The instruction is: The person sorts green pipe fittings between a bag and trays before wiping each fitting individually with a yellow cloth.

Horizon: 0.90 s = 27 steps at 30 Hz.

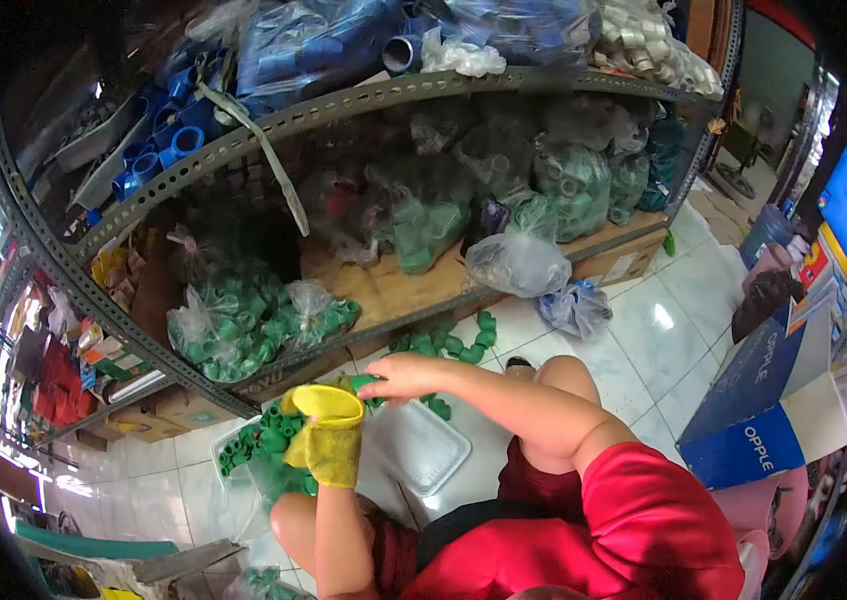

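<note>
Because the seated person in red point(483, 550) sits low at the trays, the piece is held out past the knees, in easy reach of both hands. Right hand point(398, 378): bare, fingers closed on a small green plastic fitting point(366, 386). Fitting is just beyond the far left corner of the shallow white plastic tray point(423, 450), right next to the yellow glove point(333, 455) on the left hand point(331, 418). Glove hides those fingers; can't tell if they are open or closed. Likely worn for grip or skin protection, with the other hand bare for feel.

White tray sits at an angle on the tiles, one corner towards the lap. To its left, a second pale tray point(216, 452) carries a heap of green fittings point(268, 437); its rim probably stops them rolling off. Loose green fittings point(465, 348) lie on the floor beyond the white tray's far edge, by the grey perforated-metal shelf point(243, 130). Clear plastic bags of green fittings point(233, 322) sit at the left end of its lower wooden board point(373, 290), bundled presumably so the small parts don't scatter.
</note>
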Tool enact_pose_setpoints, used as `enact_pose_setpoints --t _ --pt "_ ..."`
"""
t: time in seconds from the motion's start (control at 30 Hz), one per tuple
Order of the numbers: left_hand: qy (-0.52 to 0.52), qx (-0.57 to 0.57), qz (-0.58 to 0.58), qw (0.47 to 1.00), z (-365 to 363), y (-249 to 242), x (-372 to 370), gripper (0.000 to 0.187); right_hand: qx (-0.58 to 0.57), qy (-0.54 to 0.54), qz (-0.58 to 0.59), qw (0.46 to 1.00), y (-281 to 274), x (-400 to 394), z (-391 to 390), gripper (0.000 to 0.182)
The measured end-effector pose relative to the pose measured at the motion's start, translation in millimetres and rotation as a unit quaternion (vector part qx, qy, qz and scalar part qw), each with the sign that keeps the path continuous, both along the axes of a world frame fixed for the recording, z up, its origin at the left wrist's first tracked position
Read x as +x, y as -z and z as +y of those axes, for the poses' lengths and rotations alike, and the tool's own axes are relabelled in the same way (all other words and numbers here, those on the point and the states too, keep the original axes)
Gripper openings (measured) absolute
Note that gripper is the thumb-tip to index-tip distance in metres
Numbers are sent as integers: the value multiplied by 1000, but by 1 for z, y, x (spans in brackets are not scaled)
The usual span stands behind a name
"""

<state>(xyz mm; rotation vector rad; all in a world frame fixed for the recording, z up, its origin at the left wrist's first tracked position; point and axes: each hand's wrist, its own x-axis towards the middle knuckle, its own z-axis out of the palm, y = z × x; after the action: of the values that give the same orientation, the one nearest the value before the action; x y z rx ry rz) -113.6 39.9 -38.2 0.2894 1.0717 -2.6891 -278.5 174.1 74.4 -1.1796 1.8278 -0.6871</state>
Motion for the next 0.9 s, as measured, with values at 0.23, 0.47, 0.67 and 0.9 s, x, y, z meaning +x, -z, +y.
enact_pose_setpoints --t 0.23,0.47,0.67,0.9 --pt "-8 -557 -174 812 27 -51 -19 27 -243 -8 79 967 5 11 -5 48" --pt "15 -748 -228 623 28 -53 -15 26 -369 -83 33 925 -3 8 -7 48" --pt "0 -908 -265 323 15 -35 -3 27 -227 -65 47 971 -17 -8 0 52" --pt "56 -818 -298 488 31 -41 2 23 -10 -10 -122 992 -1 -10 -10 49"
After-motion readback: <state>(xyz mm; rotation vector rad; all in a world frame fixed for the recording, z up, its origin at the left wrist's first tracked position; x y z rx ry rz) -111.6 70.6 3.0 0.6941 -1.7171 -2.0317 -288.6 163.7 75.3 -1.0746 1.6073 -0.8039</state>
